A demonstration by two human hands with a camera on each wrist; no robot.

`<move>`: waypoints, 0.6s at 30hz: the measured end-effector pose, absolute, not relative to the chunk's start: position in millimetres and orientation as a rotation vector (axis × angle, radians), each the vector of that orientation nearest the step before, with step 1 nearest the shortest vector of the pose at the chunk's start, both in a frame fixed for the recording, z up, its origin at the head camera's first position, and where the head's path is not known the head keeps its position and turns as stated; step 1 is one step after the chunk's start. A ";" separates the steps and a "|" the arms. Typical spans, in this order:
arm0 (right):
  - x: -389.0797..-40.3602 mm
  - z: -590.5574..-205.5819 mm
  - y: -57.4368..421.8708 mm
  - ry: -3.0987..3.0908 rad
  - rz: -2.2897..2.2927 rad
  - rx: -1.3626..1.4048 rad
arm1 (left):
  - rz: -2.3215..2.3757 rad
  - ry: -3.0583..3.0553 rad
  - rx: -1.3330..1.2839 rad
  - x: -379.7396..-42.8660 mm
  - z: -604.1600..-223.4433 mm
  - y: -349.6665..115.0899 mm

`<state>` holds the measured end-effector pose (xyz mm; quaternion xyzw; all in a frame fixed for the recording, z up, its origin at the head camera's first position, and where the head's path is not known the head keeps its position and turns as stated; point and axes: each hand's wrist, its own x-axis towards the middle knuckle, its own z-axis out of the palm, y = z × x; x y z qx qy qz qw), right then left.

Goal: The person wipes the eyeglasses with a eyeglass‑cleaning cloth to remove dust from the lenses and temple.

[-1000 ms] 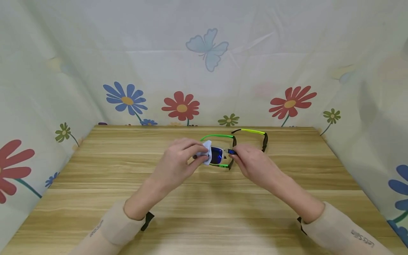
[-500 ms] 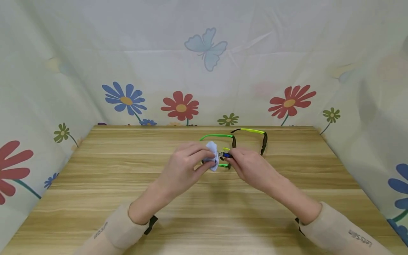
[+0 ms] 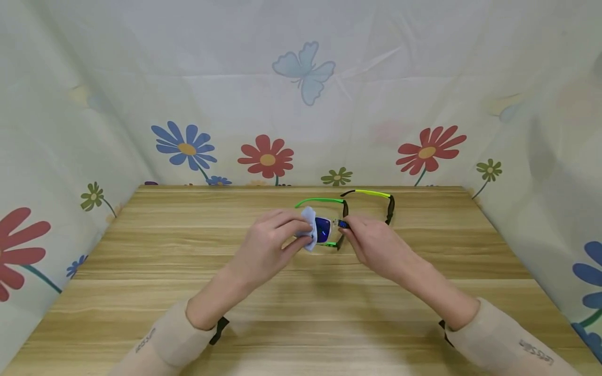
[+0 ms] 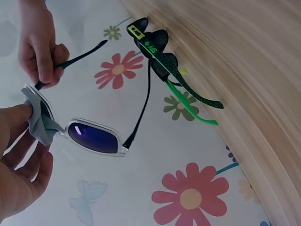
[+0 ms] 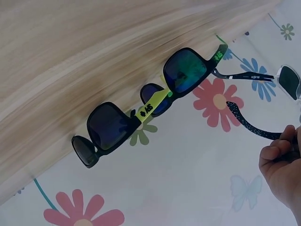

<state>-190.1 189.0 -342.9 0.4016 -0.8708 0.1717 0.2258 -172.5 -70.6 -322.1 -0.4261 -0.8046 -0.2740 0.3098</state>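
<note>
A pair of sunglasses [image 3: 323, 230] with a clear-white frame, blue mirrored lenses and dark temples is held up above the table. My right hand [image 3: 380, 245] grips one temple near its hinge. In my left hand [image 3: 265, 248] a light blue cleaning cloth [image 3: 308, 230] is pinched between thumb and fingers. From the left wrist view, the cloth [image 4: 43, 123] wraps over the lens nearest the right hand and hides most of it. The other lens [image 4: 92, 138] is uncovered, and its temple sticks out unheld.
Just behind the hands, sunglasses with green temples [image 3: 322, 200] stand on the wooden table [image 3: 301, 324]. Another pair with yellow temples [image 3: 372, 194] stands farther right, near the back edge. A flowered curtain [image 3: 357, 120] surrounds the table's back and sides.
The left hand and cloth moved right and hid the blue lens, then drew back left, so it shows again. The right hand shifted slightly and kept its grip. Both standing pairs stayed put.
</note>
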 end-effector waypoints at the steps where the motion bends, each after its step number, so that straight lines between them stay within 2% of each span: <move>1: -190.2 -342.5 189.8 -2.398 0.474 1.105 | -0.728 -2.128 -1.119 -173.5 -322.5 -71.6; 18: -189.5 -343.8 190.9 -2.362 0.495 1.130 | -0.705 -2.159 -1.125 -179.1 -325.1 -73.3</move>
